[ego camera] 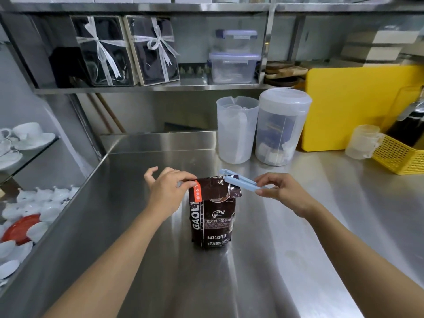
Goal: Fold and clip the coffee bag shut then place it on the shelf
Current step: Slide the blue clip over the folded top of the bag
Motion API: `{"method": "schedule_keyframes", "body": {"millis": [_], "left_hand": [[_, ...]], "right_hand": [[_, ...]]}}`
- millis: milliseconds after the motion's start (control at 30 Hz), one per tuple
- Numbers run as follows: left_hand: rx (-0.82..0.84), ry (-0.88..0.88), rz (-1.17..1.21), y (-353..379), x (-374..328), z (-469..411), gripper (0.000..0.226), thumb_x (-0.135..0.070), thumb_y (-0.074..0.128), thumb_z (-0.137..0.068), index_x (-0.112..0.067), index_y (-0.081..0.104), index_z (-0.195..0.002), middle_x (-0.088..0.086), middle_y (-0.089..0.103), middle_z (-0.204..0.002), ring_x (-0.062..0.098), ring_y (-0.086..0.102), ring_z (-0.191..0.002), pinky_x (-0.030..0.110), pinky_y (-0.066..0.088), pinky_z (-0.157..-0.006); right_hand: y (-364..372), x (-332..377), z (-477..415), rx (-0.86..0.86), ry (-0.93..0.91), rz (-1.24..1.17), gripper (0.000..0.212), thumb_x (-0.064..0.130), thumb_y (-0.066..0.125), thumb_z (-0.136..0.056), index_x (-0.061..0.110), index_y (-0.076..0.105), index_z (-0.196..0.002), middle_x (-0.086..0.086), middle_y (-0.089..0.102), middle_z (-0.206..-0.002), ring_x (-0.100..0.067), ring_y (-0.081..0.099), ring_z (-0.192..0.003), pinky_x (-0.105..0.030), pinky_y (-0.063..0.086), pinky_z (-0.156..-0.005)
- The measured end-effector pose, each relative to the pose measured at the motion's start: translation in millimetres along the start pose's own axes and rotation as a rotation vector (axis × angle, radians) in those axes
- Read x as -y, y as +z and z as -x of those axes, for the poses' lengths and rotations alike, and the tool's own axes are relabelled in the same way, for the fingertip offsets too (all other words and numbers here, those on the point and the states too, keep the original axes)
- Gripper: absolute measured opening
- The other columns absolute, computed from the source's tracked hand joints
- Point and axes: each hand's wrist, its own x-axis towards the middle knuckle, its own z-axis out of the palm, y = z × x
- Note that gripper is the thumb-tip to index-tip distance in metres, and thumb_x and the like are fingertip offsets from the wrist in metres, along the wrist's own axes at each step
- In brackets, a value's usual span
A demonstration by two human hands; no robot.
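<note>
A dark brown coffee bag (213,221) stands upright on the steel counter (263,260), its top folded over toward me. My left hand (168,190) pinches the folded top at its left corner, by an orange label. My right hand (283,191) holds a pale blue bag clip (239,181) by its near end. The clip's two arms are spread apart, and its far end sits at the right corner of the fold. A steel shelf (149,88) runs along the wall above the counter.
Two clear plastic jugs (261,129) stand behind the bag. A yellow board (358,106), a small cup (363,142) and a yellow basket (399,157) lie to the right. The shelf holds ribboned gift boxes (128,51) and lidded containers (232,65). White crockery (29,203) sits lower left.
</note>
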Motion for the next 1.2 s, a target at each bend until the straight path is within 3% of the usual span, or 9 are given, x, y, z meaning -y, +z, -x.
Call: {"method": "schedule_keyframes", "body": {"millis": [133, 267, 400, 533, 733, 900, 1033, 1200], "left_hand": [[0.010, 0.005, -0.002, -2, 2, -2, 0.013, -0.028, 0.060, -0.084, -0.026, 0.072, -0.087, -0.008, 0.070, -0.089, 0.004, 0.043, -0.095, 0.037, 0.004, -0.104], [-0.011, 0.046, -0.024, -1, 1, -5, 0.012, -0.026, 0.062, -0.082, -0.025, 0.073, -0.087, -0.007, 0.065, -0.086, 0.007, 0.044, -0.093, 0.038, 0.005, -0.103], [0.009, 0.068, -0.049, -2, 0, -8, 0.012, -0.025, 0.062, -0.082, -0.024, 0.074, -0.086, -0.006, 0.066, -0.087, 0.009, 0.046, -0.094, 0.036, 0.004, -0.103], [0.027, 0.121, -0.110, -6, -1, -9, 0.013, -0.025, 0.061, -0.083, -0.024, 0.073, -0.088, -0.004, 0.067, -0.084, 0.013, 0.049, -0.093, 0.032, 0.002, -0.103], [0.031, 0.161, -0.168, -10, -4, -9, 0.017, -0.012, 0.059, -0.084, -0.020, 0.074, -0.087, -0.001, 0.068, -0.077, 0.015, 0.053, -0.088, 0.030, -0.003, -0.105], [0.140, 0.159, -0.115, -18, -3, -13, 0.023, -0.006, 0.054, -0.086, -0.020, 0.072, -0.091, -0.010, 0.065, -0.080, 0.007, 0.049, -0.094, 0.028, -0.008, -0.106], [0.156, 0.159, -0.088, -20, -1, -16, 0.015, -0.011, 0.059, -0.084, -0.020, 0.070, -0.082, -0.014, 0.051, -0.071, 0.001, 0.039, -0.088, 0.022, -0.009, -0.106], [0.125, 0.163, -0.049, -16, 1, -15, 0.025, -0.001, 0.057, -0.080, -0.024, 0.051, -0.072, -0.005, 0.059, -0.072, 0.008, 0.048, -0.085, 0.027, -0.004, -0.109]], "right_hand": [[-2, 10, -13, 0.076, -0.030, 0.132, 0.005, 0.010, 0.069, -0.075, 0.009, 0.068, -0.080, 0.005, 0.063, -0.097, -0.012, 0.056, -0.081, -0.022, 0.042, -0.071], [-2, 27, -25, 0.137, -0.123, 0.298, 0.008, 0.010, 0.069, -0.076, 0.014, 0.068, -0.083, -0.001, 0.066, -0.097, -0.012, 0.058, -0.085, -0.019, 0.043, -0.070], [6, 38, -35, 0.184, -0.168, 0.375, 0.025, 0.009, 0.070, -0.074, 0.020, 0.060, -0.094, 0.005, 0.067, -0.093, -0.009, 0.060, -0.089, -0.020, 0.046, -0.073], [15, 46, -40, 0.220, -0.130, 0.287, 0.049, 0.010, 0.071, -0.074, 0.029, 0.046, -0.111, 0.002, 0.069, -0.101, -0.013, 0.062, -0.094, -0.022, 0.048, -0.080], [35, 52, -41, 0.254, -0.142, 0.162, 0.044, 0.003, 0.071, -0.072, 0.019, 0.052, -0.108, -0.004, 0.066, -0.100, -0.015, 0.062, -0.093, -0.015, 0.048, -0.076], [43, 51, -42, 0.248, -0.157, 0.118, 0.043, 0.000, 0.072, -0.070, 0.015, 0.054, -0.106, -0.005, 0.065, -0.099, -0.001, 0.059, -0.088, -0.003, 0.047, -0.068], [45, 52, -44, 0.264, -0.192, 0.231, 0.044, 0.005, 0.074, -0.069, 0.016, 0.057, -0.107, 0.000, 0.064, -0.103, -0.008, 0.059, -0.098, -0.013, 0.045, -0.082], [47, 53, -44, 0.265, -0.208, 0.276, 0.042, 0.007, 0.075, -0.069, 0.016, 0.058, -0.106, 0.000, 0.065, -0.104, -0.009, 0.059, -0.100, -0.016, 0.043, -0.085]]}}
